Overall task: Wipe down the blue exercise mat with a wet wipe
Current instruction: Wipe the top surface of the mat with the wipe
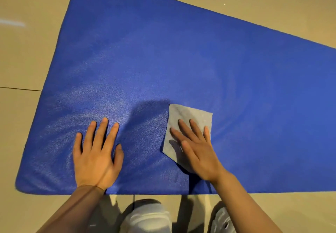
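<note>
1. While pressed flat under straight, slightly spread fingers, wet wipe (189, 121) spread out on blue exercise mat (181, 59), near its close edge and somewhat right of the view's middle.
2. Right hand (196, 150) laid palm-down on the wipe, fingers extended and fanned, nothing curled or pinched (thumb out to the left, its tip over the wipe's lower part).
3. Wipe grey-white and roughly square, turned at an angle, with a faint darker smudge near its far corner; near corner hidden beneath the palm.
4. Left hand (96, 152) likewise flat and wide open, palm-down on bare mat well left of the wipe, holding nothing, fingers pointing away from the body.
5. Both forearms bare, reaching in from the bottom of the view across the mat's near edge.
6. Mat lying flat on beige tiled floor (21, 54), running diagonally from the lower left toward the right edge of the view; rounded corner visible at lower left, far corner at upper left.
7. Surface finely textured, with pale sheen in curved streaks around the left hand and further up the mat (whether damp or only lit, cannot tell).
8. Dark shadow cast on the mat between the two hands, just left of the wipe.
9. Pale shoes (147, 216) on the floor below the mat's near edge, between the forearms.
</note>
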